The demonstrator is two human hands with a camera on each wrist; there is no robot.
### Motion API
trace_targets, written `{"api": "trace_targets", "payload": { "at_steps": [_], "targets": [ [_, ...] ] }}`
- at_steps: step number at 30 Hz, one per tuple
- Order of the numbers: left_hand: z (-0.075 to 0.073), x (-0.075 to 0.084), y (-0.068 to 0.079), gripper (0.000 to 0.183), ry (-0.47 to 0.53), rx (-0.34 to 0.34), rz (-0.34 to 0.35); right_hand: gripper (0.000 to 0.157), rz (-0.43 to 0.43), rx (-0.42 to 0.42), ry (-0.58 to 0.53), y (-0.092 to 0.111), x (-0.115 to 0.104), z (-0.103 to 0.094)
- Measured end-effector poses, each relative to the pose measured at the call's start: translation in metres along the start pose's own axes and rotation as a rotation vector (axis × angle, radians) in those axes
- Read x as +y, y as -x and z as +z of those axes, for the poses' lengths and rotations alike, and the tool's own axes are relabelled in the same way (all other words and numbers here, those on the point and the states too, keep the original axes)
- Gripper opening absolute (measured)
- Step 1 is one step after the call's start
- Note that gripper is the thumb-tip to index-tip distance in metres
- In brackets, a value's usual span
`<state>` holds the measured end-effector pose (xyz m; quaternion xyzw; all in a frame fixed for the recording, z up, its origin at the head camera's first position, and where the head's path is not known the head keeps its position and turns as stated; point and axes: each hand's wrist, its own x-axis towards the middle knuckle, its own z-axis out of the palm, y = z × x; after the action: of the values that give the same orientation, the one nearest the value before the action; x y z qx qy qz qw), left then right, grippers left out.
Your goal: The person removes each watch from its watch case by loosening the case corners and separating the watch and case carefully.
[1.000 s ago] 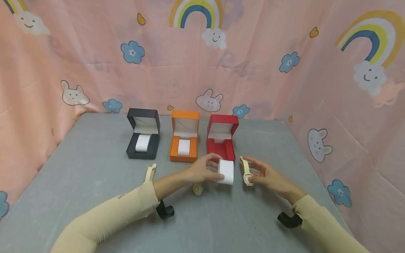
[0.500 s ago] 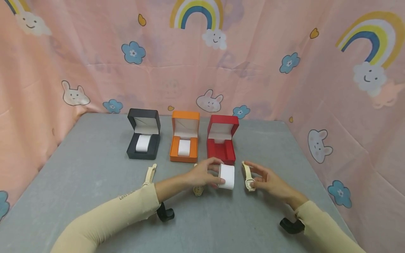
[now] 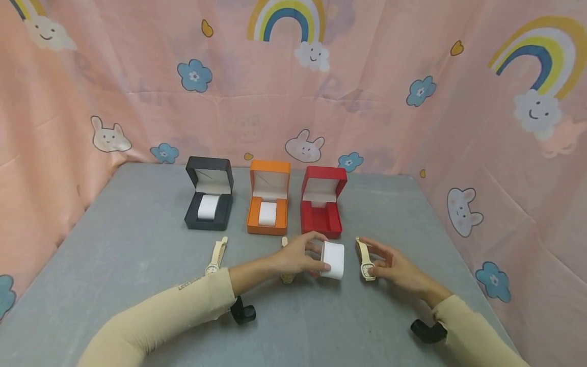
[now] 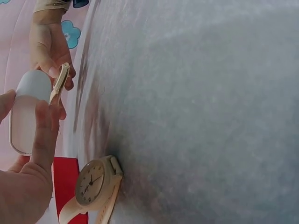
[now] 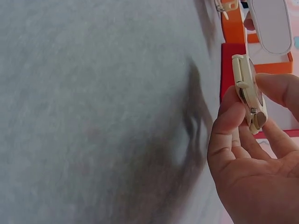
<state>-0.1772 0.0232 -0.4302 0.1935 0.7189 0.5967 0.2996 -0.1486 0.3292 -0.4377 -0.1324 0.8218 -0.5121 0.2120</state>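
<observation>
My left hand (image 3: 300, 255) grips a white watch pillow (image 3: 333, 260) between thumb and fingers, in front of the red watch box (image 3: 316, 219). To its right, my right hand (image 3: 396, 265) pinches a cream wristwatch (image 3: 367, 266) by the case, its strap stretched out away from me. In the right wrist view the watch (image 5: 248, 91) shows edge-on between thumb and fingers. Pillow and watch are apart, both held over the table. A second cream watch (image 4: 93, 183) lies on the table under my left hand. The red box stands open with no pillow in its base.
An orange watch box (image 3: 267, 216) and a black one (image 3: 208, 211) stand open left of the red box, each with a white pillow inside. Another cream watch (image 3: 216, 256) lies beyond my left forearm. A patterned pink curtain (image 3: 390, 102) hangs behind the grey table (image 3: 114, 239).
Both hands have moved slightly right and toward the person, carrying the pillow and the watch. The watch lying beyond the left forearm shows more of its face. The boxes stay put.
</observation>
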Motion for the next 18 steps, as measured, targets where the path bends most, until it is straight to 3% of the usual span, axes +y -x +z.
{"api": "trace_targets", "payload": {
  "at_steps": [7,18],
  "targets": [
    [0.006,-0.0021,-0.0011,0.056,0.043,-0.015,0.015,0.076,0.015,-0.019,0.027,0.0058,0.0017,-0.0004],
    [0.0087,0.0016,0.0016,0.053,0.016,0.005,-0.02,0.078,-0.026,-0.011,-0.004,0.0067,0.0053,0.0035]
  ]
}}
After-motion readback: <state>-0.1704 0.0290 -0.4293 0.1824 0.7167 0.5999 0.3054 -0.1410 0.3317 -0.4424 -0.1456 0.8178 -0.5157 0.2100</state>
